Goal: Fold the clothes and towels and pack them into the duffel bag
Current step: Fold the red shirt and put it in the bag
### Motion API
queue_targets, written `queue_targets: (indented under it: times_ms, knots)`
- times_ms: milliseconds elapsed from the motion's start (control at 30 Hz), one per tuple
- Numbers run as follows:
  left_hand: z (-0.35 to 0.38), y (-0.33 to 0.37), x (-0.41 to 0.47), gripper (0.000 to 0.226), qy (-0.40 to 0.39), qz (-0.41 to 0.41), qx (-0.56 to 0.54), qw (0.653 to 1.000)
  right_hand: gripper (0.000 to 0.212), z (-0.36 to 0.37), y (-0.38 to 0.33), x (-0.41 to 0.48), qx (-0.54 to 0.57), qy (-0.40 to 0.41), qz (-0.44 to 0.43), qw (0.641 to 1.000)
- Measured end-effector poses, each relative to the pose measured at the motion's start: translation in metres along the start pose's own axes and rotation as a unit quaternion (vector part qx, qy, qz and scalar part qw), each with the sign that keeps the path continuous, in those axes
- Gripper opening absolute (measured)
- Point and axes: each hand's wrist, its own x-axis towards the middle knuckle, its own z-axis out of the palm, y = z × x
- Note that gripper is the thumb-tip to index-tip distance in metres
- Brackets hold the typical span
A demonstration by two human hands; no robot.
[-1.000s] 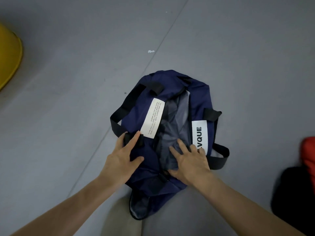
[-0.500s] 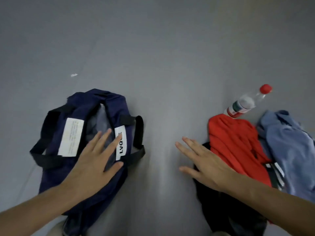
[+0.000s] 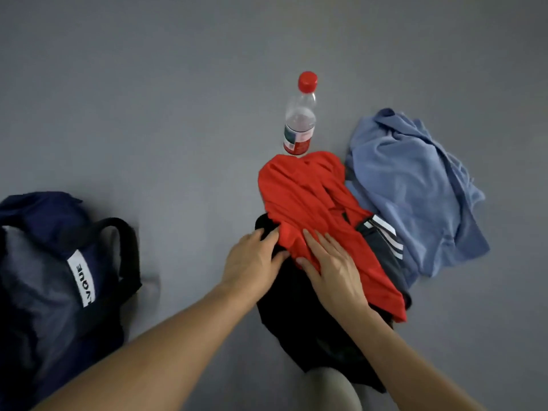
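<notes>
Left hand (image 3: 257, 260) pinching the edge of a red garment (image 3: 314, 215) atop a black garment (image 3: 299, 318), right hand (image 3: 332, 265) flat and open on the red fabric, blue towel (image 3: 412, 188) beside them, navy duffel bag (image 3: 56, 280) well apart on the grey floor (image 3: 148, 114), water bottle (image 3: 300, 120) just beyond.
</notes>
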Motion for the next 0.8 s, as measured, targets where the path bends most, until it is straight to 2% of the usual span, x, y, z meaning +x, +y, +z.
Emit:
queue_targets:
  times_ms: [100,167,233,367,600,700,800]
  knots:
    - [-0.001,0.012,-0.001,0.045,0.022,-0.041,-0.025,0.999,0.027,-0.016,-0.001,0.005,0.035,0.054,0.015,0.998]
    - [-0.014,0.013,-0.007,0.053,0.016,-0.055,-0.036,0.998,0.02,-0.035,-0.008,0.013,0.053,0.068,0.068,0.994]
    - [-0.038,0.013,-0.018,0.06,0.017,-0.08,-0.042,0.996,0.016,-0.059,-0.026,0.023,0.088,0.096,0.077,0.989]
    - [-0.117,0.017,-0.054,0.062,0.051,-0.079,-0.045,0.995,0.019,-0.127,-0.088,0.047,0.183,0.076,0.003,0.98]
    - [-0.276,0.044,-0.167,0.05,0.147,-0.072,-0.081,0.983,0.02,-0.242,-0.222,0.06,0.224,0.045,-0.093,0.969]
    - [-0.31,0.045,-0.216,0.046,0.175,-0.08,-0.141,0.971,0.022,-0.283,-0.273,0.058,0.261,0.075,-0.108,0.956]
    - [-0.321,0.038,-0.26,0.052,0.209,-0.091,-0.21,0.951,0.018,-0.315,-0.325,0.05,0.312,0.077,-0.129,0.938]
